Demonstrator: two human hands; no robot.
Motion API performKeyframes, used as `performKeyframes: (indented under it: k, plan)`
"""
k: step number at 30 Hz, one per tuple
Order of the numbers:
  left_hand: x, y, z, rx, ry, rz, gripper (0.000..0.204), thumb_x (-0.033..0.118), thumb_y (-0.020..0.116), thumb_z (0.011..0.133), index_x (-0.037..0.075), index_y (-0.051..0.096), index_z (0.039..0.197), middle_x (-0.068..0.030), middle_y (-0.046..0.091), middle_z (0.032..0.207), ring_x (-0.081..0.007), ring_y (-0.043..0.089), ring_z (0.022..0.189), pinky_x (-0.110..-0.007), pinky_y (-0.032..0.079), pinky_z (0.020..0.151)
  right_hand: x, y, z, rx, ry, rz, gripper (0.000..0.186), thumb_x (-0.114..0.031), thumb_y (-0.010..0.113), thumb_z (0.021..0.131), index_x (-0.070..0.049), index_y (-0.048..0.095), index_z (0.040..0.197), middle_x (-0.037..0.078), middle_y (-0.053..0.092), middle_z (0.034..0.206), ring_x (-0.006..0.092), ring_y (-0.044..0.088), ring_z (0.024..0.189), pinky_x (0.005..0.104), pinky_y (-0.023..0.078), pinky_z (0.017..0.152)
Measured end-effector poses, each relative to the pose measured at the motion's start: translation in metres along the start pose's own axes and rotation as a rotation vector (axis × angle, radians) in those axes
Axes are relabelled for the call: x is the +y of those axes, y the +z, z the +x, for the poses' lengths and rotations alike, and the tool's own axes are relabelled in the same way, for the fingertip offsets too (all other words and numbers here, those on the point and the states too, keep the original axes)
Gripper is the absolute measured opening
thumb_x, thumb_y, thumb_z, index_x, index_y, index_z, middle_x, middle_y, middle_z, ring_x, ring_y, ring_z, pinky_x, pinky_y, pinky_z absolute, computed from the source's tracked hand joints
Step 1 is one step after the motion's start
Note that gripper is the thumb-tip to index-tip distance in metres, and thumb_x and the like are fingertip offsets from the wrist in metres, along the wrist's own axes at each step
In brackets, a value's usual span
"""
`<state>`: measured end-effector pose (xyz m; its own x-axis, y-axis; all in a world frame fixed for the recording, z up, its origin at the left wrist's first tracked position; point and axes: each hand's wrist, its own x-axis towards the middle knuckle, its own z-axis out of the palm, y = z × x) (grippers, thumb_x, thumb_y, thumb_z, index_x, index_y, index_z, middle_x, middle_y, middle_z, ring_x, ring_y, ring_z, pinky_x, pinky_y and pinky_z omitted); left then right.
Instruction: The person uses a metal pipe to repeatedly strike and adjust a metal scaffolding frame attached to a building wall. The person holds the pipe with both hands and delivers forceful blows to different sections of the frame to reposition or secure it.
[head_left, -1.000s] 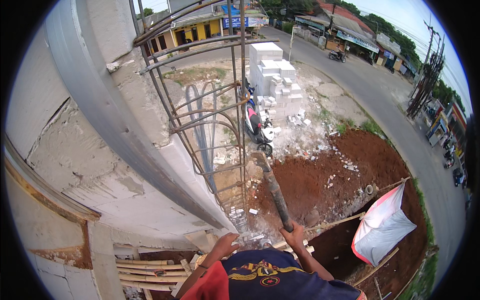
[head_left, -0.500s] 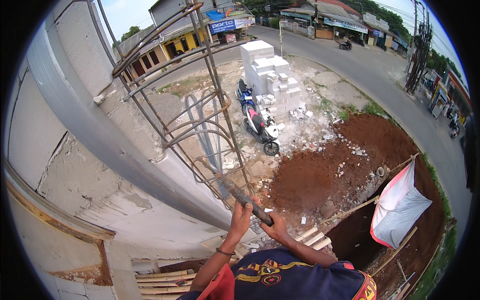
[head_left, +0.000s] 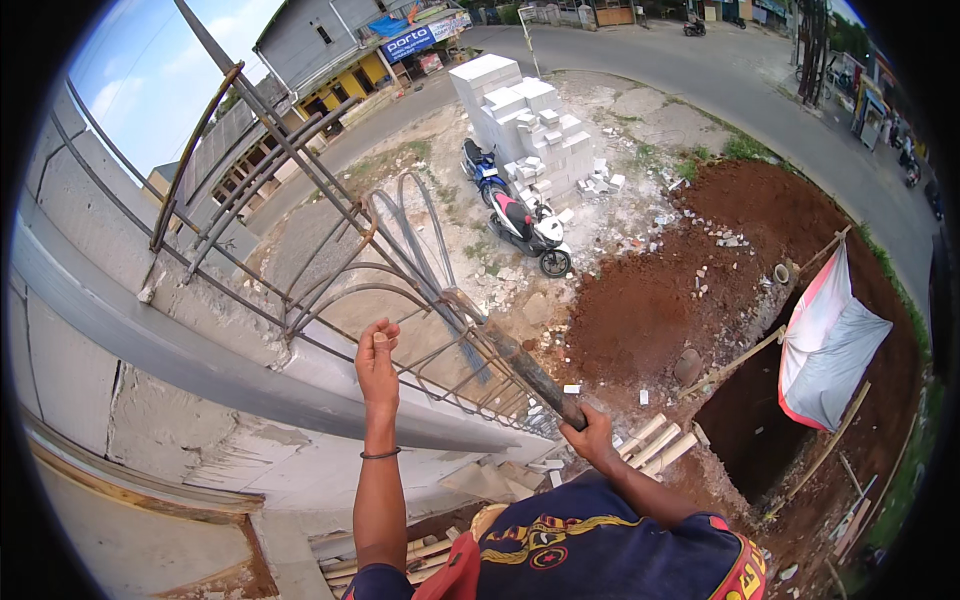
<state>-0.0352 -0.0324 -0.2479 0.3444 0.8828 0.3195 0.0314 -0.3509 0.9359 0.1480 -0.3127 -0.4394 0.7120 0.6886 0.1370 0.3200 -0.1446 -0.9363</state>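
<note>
So, dark, scuffed, metal-looking bar [head_left: 530,372] slants far-left across the rust-brown steel rebar cage [head_left: 345,197]; contact unclear. Right hand [head_left: 592,437] grips its near end. Left hand [head_left: 376,362] empty, fingers loosely curled. Looks like bar positioning; next move probably calls for a steadying left-hand grip.

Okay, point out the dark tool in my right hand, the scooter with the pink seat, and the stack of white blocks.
Dark tool [head_left: 533,370]: head view, middle of its shaft.
Scooter [head_left: 526,229]: head view, middle of its body.
Stack of white blocks [head_left: 530,128]: head view, blocks near its middle.
</note>
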Motion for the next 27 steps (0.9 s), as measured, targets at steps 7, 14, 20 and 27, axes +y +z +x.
performKeyframes:
  k: [7, 14, 20, 27]
  plan:
    - [0.002, 0.044, 0.053, 0.082, 0.042, -0.108, 0.035, 0.031, 0.043, 0.107, 0.003, 0.056, 0.123, -0.0068, 0.064, 0.114, -0.0151, 0.061, 0.105, -0.031, 0.049, 0.089, -0.017, -0.047, 0.101, 0.038, -0.208, -0.122, 0.035, -0.029, 0.076, 0.072, -0.003, 0.068, 0.094, 0.018, 0.067, 0.076, 0.0367, 0.067, 0.071, 0.0436, 0.052, 0.064]
    - [-0.003, 0.044, 0.031, 0.245, -0.062, -0.170, 0.033, 0.030, 0.043, 0.107, 0.003, 0.056, 0.122, -0.0059, 0.064, 0.107, -0.0145, 0.062, 0.100, -0.030, 0.049, 0.085, -0.049, -0.099, 0.230, -0.271, -0.445, -0.362, 0.039, -0.034, 0.077, 0.071, -0.007, 0.069, 0.097, 0.017, 0.069, 0.082, 0.0368, 0.067, 0.079, 0.0455, 0.051, 0.072]
    - [0.005, 0.034, 0.015, 0.234, -0.077, -0.148, 0.031, 0.027, 0.043, 0.107, 0.003, 0.056, 0.123, -0.0062, 0.065, 0.106, -0.0140, 0.062, 0.098, -0.029, 0.049, 0.087, -0.099, -0.116, 0.292, -0.255, -0.675, -0.495, 0.045, -0.039, 0.080, 0.070, -0.008, 0.070, 0.100, 0.015, 0.070, 0.085, 0.0351, 0.068, 0.079, 0.0447, 0.053, 0.072]
    - [0.019, 0.042, 0.028, 0.246, -0.010, -0.287, 0.036, 0.031, 0.042, 0.107, 0.002, 0.055, 0.125, -0.0058, 0.064, 0.107, -0.0139, 0.062, 0.098, -0.030, 0.050, 0.087, -0.173, -0.135, 0.336, -0.158, -0.967, -0.646, 0.050, -0.044, 0.081, 0.069, -0.005, 0.069, 0.097, 0.012, 0.070, 0.085, 0.0330, 0.068, 0.076, 0.0413, 0.053, 0.069]
